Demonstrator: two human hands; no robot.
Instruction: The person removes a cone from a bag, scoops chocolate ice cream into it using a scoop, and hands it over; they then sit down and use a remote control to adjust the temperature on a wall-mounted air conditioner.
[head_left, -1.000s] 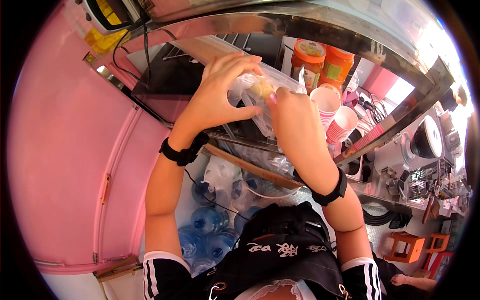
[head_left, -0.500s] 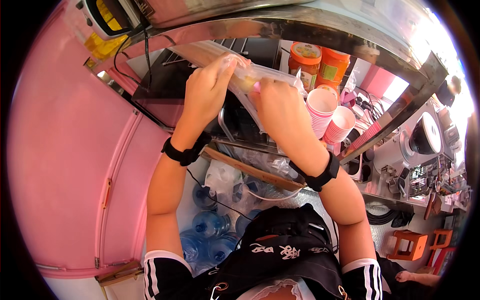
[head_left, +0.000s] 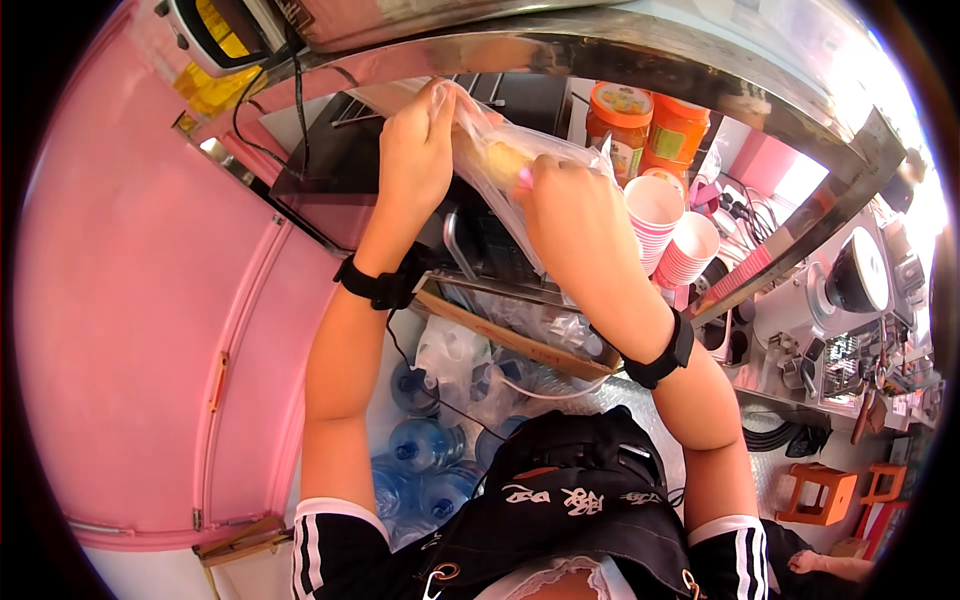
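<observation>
A clear plastic bag is stretched between my two hands over the shelf under the steel counter. Inside it shows a pale yellow, rounded piece whose kind I cannot make out. My left hand pinches the bag's upper left edge between thumb and fingers. My right hand is closed at the bag's right side, its fingertips mostly hidden behind the knuckles. A small bright pink spot shows beside its index finger, too small to name.
Stacked paper cups and orange-lidded jars stand just right of my right hand. Above runs the steel counter edge. A dark appliance sits behind my left hand; blue water bottles lie below. A pink door is at left.
My left hand has risen slightly, drawing the bag's edge up. The yellow piece inside shows more plainly. The whole view has shifted a little; my right hand stays closed at the bag.
</observation>
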